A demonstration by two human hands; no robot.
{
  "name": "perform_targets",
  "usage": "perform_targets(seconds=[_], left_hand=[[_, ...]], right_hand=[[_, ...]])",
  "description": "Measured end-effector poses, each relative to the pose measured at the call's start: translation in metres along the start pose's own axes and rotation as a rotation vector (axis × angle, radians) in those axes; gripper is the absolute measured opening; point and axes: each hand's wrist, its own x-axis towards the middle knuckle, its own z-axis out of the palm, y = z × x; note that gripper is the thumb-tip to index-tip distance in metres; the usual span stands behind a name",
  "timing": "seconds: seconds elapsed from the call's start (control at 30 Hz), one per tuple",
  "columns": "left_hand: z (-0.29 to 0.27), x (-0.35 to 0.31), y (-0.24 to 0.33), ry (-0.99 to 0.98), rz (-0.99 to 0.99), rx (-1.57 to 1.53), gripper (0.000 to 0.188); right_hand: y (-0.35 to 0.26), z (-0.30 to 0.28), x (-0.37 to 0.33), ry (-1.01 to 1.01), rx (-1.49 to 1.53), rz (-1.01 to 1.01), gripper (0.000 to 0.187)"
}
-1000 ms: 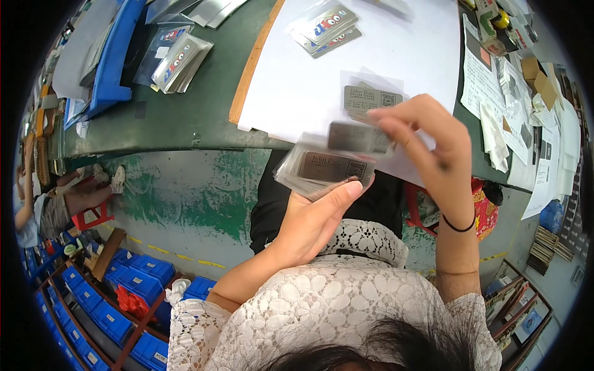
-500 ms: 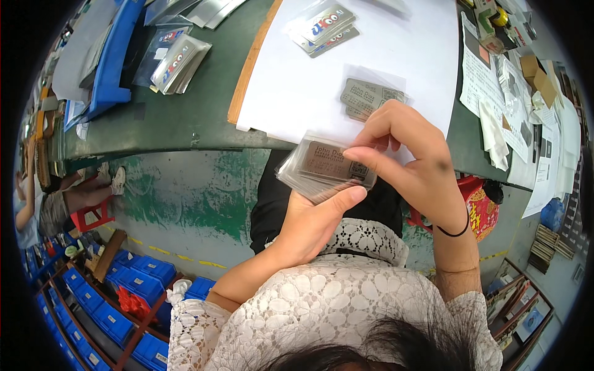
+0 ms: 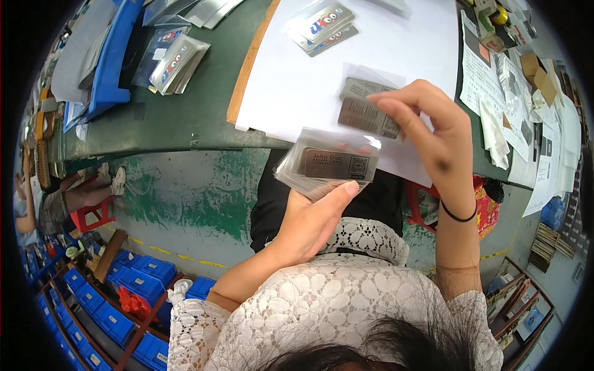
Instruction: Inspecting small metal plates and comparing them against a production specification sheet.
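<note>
Pinching a blurred card (image 3: 365,119) over the small pile (image 3: 359,88) on the white paper (image 3: 278,80).
The right hand (image 3: 433,120) has its grip clamped on the card's upper edge, toward the right end; the card extends left and below, long axis running left to right, dipping rightward. Whether it touches the pile, I cannot tell. The right hand is nearer the pile; the left hand (image 3: 318,219) has its grip clamped on the stack (image 3: 331,167) below. Compared with half a second earlier, the right hand is farther from the stack.

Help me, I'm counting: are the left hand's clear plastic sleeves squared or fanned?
Fanned: in the left hand, the clear plastic sleeves show staggered edges.
</note>
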Motion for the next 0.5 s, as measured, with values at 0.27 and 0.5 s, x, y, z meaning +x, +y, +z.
perform_targets(seconds=[0.27,0.5], left_hand=[[-0.002,0.0,-0.002,0.031,-0.017,0.041,0.049],[0.002,0.001,0.001,0.012,-0.021,0.039,0.049]], right_hand=[[-0.001,0.003,-0.002,-0.003,-0.115,-0.176,0.023],[0.011,0.001,-0.006,-0.105,0.015,-0.103,0.02]])
